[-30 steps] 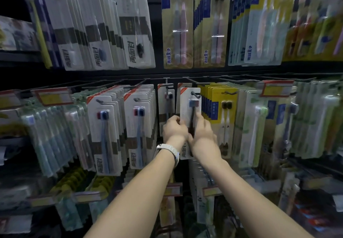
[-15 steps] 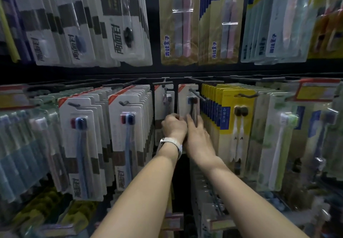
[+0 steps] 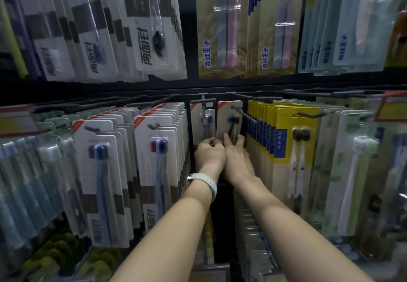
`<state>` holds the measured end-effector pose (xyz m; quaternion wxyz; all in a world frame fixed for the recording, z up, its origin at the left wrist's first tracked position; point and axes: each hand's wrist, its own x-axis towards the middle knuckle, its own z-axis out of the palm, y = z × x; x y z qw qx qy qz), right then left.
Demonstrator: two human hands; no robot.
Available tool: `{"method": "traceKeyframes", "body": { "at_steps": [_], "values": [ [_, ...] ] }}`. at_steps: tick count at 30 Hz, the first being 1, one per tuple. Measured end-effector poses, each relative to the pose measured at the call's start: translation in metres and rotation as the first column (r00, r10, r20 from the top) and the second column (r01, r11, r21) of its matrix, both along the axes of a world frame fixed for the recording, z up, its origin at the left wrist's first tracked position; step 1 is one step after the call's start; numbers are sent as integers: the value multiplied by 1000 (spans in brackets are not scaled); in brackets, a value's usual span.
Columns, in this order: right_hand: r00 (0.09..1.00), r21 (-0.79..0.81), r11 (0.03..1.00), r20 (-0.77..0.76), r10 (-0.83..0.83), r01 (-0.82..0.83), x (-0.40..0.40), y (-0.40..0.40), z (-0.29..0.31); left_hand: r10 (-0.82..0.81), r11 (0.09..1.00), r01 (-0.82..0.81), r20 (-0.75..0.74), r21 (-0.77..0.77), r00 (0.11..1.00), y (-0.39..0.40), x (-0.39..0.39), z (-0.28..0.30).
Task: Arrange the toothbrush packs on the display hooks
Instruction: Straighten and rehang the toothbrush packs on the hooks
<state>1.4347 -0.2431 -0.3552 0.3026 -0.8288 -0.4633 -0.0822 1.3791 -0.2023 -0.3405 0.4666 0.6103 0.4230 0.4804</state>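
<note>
A white toothbrush pack (image 3: 229, 117) with a red corner hangs far back on a black display hook (image 3: 246, 114) in the middle row. My right hand (image 3: 236, 157) holds its lower part, thumb on the front and fingers at its right edge. My left hand (image 3: 210, 153), with a white watch on the wrist, is curled against the pack's lower left edge. A second, similar pack (image 3: 203, 120) hangs on the hook just to the left.
Full rows of white packs (image 3: 154, 160) hang to the left and yellow packs (image 3: 286, 140) to the right. Another row of packs (image 3: 220, 28) hangs above. More goods sit on the shelf below my arms.
The pack has slid further back along the hook, with both hands following it inward. The camera has moved closer to the display.
</note>
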Motion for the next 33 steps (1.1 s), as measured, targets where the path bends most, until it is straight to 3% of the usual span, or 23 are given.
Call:
{"method": "traceKeyframes", "body": {
  "at_steps": [12, 15, 19, 24, 28, 33],
  "values": [
    [995, -123, 992, -88, -52, 41, -19, -14, 16, -162, 985, 162, 4, -53, 987, -38, -31, 3],
    [998, -72, 997, -63, -18, 13, -34, -44, 13, -214, 975, 213, -5, -60, 977, -58, -47, 8],
    [982, -61, 998, -189, -21, 9, -59, -81, 24, -224, 975, 221, -100, -34, 970, -90, -78, 21],
    [968, 95, 992, -231, 100, -80, -104, -127, 27, -287, 953, 299, -167, 47, 943, -122, -139, 28],
    [943, 137, 983, -293, 158, -122, -147, -144, 33, -161, 967, 199, -223, 159, 961, -131, -196, 34],
    [916, 194, 964, -322, 240, -185, -188, -141, 36, 55, 968, -9, -179, 249, 982, -118, -261, 36]
  ]
}}
